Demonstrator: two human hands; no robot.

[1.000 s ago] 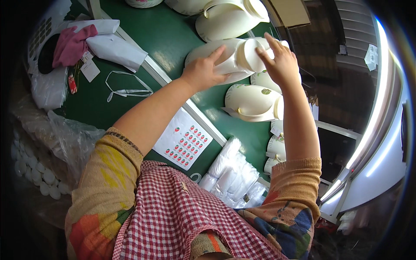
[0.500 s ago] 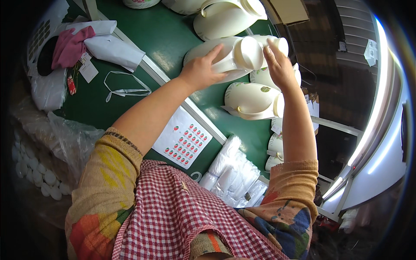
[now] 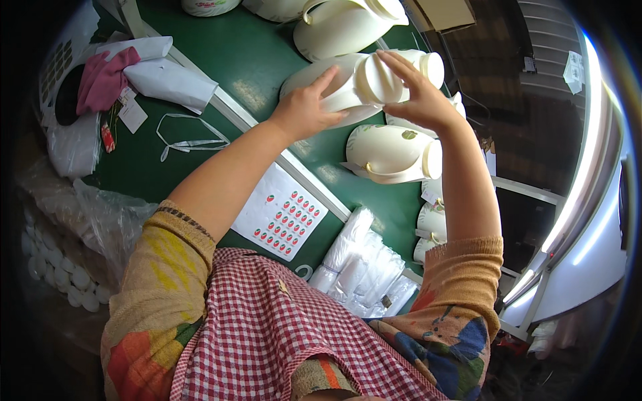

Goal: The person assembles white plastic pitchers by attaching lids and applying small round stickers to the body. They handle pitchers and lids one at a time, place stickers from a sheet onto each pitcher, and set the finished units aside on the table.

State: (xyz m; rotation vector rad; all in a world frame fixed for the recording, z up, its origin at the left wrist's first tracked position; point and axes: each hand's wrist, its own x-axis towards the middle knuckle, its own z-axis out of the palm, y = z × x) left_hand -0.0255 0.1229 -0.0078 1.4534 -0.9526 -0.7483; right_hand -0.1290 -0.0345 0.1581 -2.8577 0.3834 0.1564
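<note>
A cream jug [image 3: 346,65] lies tilted over the green table, its mouth end pointing right. My left hand [image 3: 304,110] is closed round its handle side, fingers spread along the body. My right hand [image 3: 424,99] curves over the jug's round lid [image 3: 380,79], its fingers and thumb gripping the rim. Just behind the right hand, another cream jug [image 3: 428,67] is partly covered. Below the held jug rests a cream jug with a leaf print [image 3: 388,150] and a yellowish handle. A larger cream jug [image 3: 334,30] stands beyond.
A metal strip [image 3: 307,177] crosses the green table [image 3: 261,63]. Nearer me are a sticker sheet [image 3: 284,214] and bundled clear plastic bags [image 3: 361,264]. At left lie white wrapping [image 3: 170,83], a pink cloth [image 3: 107,77] and a looped white strap [image 3: 190,144]. More jugs line the right edge.
My right hand has come in from beside the mouth end onto the lid, its fingers now bent over it. The left hand keeps its hold on the jug.
</note>
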